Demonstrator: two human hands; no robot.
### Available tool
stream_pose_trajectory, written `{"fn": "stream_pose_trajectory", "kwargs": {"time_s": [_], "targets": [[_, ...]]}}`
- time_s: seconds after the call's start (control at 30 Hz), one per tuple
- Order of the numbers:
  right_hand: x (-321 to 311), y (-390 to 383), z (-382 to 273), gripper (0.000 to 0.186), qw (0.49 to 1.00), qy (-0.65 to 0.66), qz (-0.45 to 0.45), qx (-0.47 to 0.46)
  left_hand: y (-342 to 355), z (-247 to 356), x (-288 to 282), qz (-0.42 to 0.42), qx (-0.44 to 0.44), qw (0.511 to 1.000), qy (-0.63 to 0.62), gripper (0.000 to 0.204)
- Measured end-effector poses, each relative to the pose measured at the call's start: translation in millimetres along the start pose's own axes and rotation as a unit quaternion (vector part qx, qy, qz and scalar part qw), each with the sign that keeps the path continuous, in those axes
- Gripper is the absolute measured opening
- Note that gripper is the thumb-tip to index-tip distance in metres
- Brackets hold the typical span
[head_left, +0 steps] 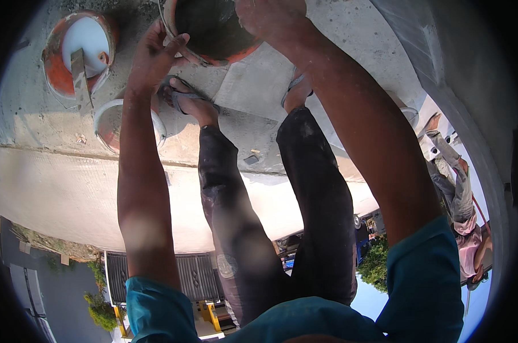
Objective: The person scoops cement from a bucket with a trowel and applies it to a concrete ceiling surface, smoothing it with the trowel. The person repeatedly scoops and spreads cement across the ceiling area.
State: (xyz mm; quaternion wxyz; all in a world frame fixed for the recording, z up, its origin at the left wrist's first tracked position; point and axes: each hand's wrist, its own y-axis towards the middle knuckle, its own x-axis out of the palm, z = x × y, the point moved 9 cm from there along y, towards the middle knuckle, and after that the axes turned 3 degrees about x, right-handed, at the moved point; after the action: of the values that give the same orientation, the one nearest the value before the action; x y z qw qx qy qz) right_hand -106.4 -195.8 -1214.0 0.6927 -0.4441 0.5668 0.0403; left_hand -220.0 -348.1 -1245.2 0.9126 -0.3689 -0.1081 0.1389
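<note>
A round bucket (208,26) with an orange outer side and a dark, dirty inside sits at the top centre of the head view. My left hand (162,51) is closed on its left rim, by a thin handle. My right hand (270,17) is curled at the bucket's right side, partly cut off by the top edge; what its fingers grip is hidden. Both my sandalled feet (193,103) stand on the grey concrete just below the bucket.
An orange bucket (59,74) holds pale content and a flat board (78,71). Two pale buckets (110,128) (407,114) stand behind my arms. A grey wall (482,114) runs along the right. Another person (465,228) is at the far right.
</note>
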Motion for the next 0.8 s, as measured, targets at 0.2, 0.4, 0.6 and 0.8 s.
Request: {"fn": "stream_pose_trajectory", "kwargs": {"time_s": [0.2,0.4,0.6,0.8], "targets": [[24,-68,-42,0.041,0.981,-0.061,-0.125,-0.136,1,-22,-26,0.042,-0.029,0.998,-0.022,0.027],[8,-85,57,0.034,0.995,0.064,-0.047,0.057,-52,0,30,0.098,0.109,0.989,-0.028,0.024],[-13,-174,24,0.041,0.958,0.242,-0.149,0.034,-96,25,67,0.090,0.085,0.983,-0.132,0.024],[-16,-205,53,0.041,0.966,0.182,-0.146,0.109,-120,66,93,0.057,0.058,0.989,-0.127,0.021]]}}
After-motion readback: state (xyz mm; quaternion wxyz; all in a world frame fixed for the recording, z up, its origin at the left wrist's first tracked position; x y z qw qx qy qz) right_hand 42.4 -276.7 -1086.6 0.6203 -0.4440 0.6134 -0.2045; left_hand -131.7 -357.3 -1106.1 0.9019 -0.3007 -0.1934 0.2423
